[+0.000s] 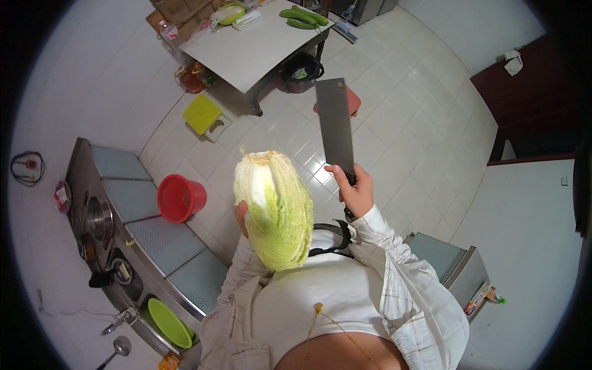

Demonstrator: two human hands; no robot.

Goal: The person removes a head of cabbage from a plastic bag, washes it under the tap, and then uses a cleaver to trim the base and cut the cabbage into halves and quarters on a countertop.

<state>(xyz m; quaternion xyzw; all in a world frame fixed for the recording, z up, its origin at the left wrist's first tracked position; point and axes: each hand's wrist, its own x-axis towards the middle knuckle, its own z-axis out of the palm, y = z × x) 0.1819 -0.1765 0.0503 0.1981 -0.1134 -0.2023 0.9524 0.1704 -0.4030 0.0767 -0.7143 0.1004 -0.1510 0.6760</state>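
A large napa cabbage [277, 212] is held upright in front of my body, its cut root end at the top. My left hand [242, 218] grips it from the left side; most of the fingers are hidden behind the leaves. In my right hand [358, 189] is a cleaver [336, 125], gripped by its black handle with the wide blade pointing up and away from me. The thumb lies near the base of the blade. Cabbage and cleaver are apart, and both are above the tiled floor.
Ahead stands a white table [249, 51] with green gourds [303, 17], a black bin [300, 71] beneath it. On the floor are a yellow-green stool [203, 113], a red bucket [180, 199] and a red object [353, 101]. A steel counter [150, 277] with a sink and green basin [169, 321] runs along the left.
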